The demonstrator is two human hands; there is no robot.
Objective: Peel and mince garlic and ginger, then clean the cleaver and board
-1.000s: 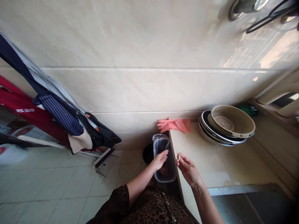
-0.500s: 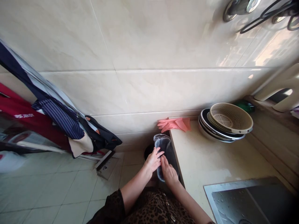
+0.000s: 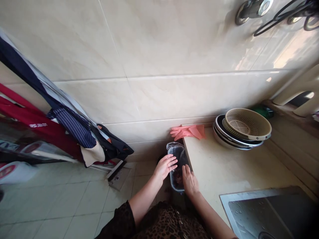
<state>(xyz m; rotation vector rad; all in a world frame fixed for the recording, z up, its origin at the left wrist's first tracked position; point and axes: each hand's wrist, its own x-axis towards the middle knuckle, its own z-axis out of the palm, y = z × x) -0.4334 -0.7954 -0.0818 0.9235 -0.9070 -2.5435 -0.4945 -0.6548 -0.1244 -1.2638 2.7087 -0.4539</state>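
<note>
A small bin [image 3: 177,158] lined with a clear bag stands on the floor beside the left end of the counter [image 3: 224,166]; dark scraps lie inside it. My left hand [image 3: 165,166] hovers over the bin's left rim, fingers stretched out and apart. My right hand [image 3: 189,181] rests at the bin's right rim next to the counter edge, fingers extended toward the opening. Neither hand visibly holds anything.
Pink rubber gloves [image 3: 188,131] lie at the counter's back left corner. Stacked bowls with a beige colander [image 3: 245,124] on top sit further right. A steel sink [image 3: 269,212] is at lower right. Clothes [image 3: 72,127] hang at the left above the tiled floor, with a dustpan [image 3: 117,176] below.
My right hand came off the counter, where it pinched a small pale piece, and moved over to the bin. Both hands now sit at the bin's rim.
</note>
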